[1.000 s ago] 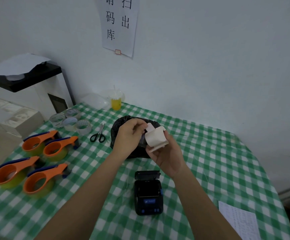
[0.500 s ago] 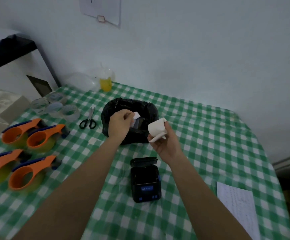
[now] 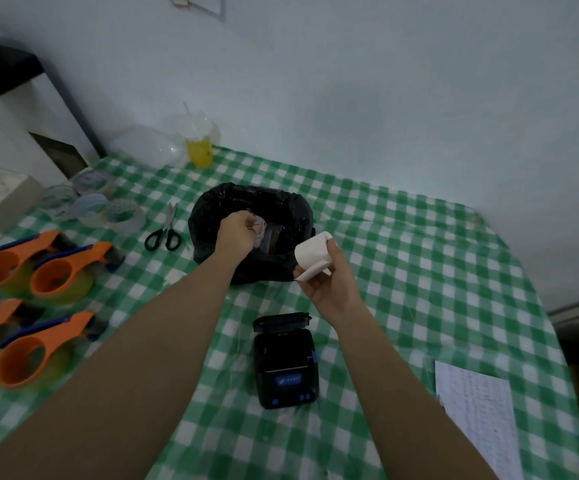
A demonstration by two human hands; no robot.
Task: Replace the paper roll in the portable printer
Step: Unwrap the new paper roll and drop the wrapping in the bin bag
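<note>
The black portable printer [image 3: 285,362] lies on the checked table with its lid [image 3: 282,321] flipped up at the far end. My right hand [image 3: 329,282] holds a white paper roll [image 3: 312,252] above and beyond the printer, a loose end curling off below it. My left hand [image 3: 237,233] is over the mouth of a black rubbish bag [image 3: 281,261], fingers pinched on a small crumpled scrap of paper [image 3: 259,230].
Black scissors [image 3: 165,233] lie left of the bag. Several orange tape dispensers [image 3: 38,271] and clear tape rolls [image 3: 101,202] fill the left side. A yellow drink cup [image 3: 198,147] stands by the wall. A printed sheet [image 3: 478,410] lies at the right edge.
My left hand has carried the torn scrap away from the roll and over the bag's mouth. The right hand has stayed put with the roll. The view has tilted down.
</note>
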